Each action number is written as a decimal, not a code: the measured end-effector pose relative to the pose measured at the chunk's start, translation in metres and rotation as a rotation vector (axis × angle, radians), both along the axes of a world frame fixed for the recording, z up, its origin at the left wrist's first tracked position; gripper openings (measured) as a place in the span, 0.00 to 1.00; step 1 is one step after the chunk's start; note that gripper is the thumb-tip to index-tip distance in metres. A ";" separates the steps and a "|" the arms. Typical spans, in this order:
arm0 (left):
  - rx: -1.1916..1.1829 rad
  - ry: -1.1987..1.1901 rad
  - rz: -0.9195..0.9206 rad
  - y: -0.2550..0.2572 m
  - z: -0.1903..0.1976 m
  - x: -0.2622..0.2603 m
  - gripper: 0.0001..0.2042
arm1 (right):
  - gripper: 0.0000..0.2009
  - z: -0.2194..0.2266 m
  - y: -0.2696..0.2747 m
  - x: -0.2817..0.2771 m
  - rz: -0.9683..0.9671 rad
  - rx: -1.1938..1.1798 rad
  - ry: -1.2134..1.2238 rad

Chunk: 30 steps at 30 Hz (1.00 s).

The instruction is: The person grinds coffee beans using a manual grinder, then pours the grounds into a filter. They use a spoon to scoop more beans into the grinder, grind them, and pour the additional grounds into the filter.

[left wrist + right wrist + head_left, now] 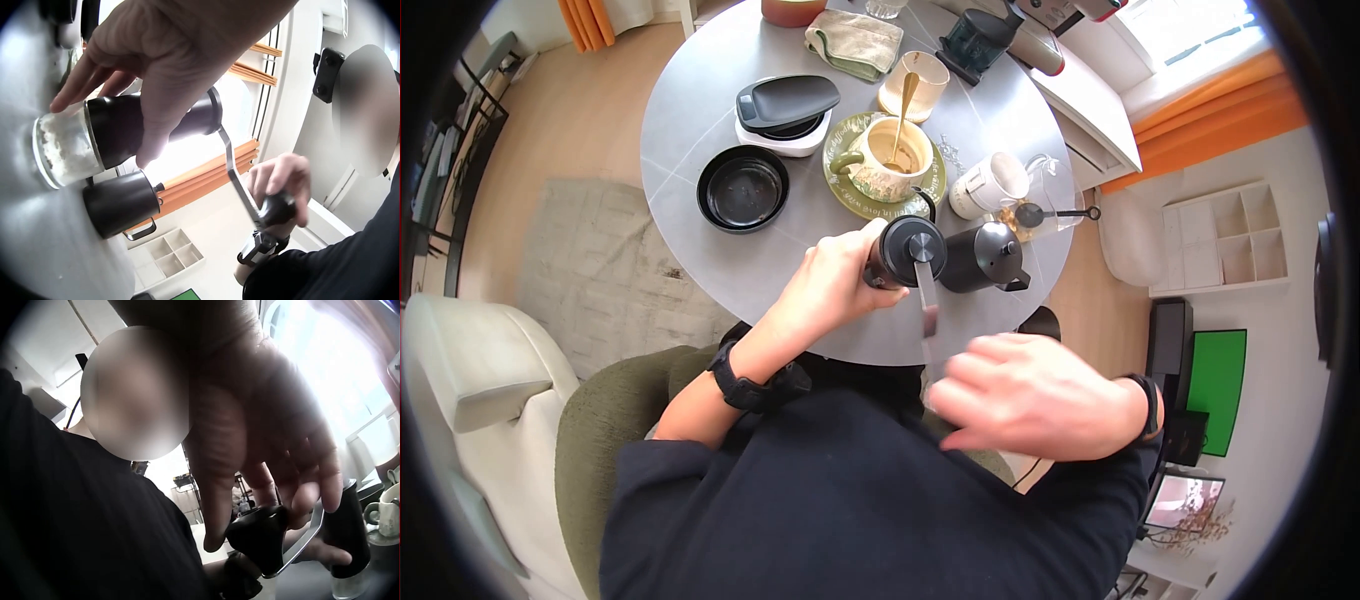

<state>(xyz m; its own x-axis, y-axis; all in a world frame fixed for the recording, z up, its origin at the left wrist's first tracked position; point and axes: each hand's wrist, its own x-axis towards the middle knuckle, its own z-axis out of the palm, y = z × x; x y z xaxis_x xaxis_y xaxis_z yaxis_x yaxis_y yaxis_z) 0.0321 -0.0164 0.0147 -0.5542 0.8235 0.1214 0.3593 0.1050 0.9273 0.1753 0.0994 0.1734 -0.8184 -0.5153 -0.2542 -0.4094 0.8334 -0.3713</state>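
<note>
My left hand [825,280] grips the black body of a hand coffee grinder [905,250] near the table's front edge. In the left wrist view its clear bottom jar [65,150] stands at the tabletop, with pale bits inside. A flat metal crank [232,165] runs from the grinder's lid to a black knob [279,208]. My right hand [1035,395] holds that knob, thumb on one side and fingers curled on the other, as the right wrist view shows. Right beside the grinder is a black lidded pot [985,257] with a handle.
Behind the grinder, a green-and-cream cup [870,165] with a gold spoon [906,105] sits on a green saucer [840,190]. To the left are a black round dish [743,190] and a scale [785,142] bearing a dark scoop [785,100]. A white paper-like cup [990,185] stands right.
</note>
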 end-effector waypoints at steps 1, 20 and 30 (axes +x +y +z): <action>-0.030 -0.008 -0.002 0.000 -0.002 0.000 0.21 | 0.15 -0.008 -0.012 -0.008 0.079 -0.007 0.090; 0.034 -0.014 0.011 0.005 -0.005 0.003 0.24 | 0.15 -0.044 0.129 -0.100 -0.442 0.126 0.474; 0.040 0.010 -0.011 0.002 -0.016 -0.004 0.28 | 0.18 0.003 0.011 0.018 -0.260 0.199 -0.032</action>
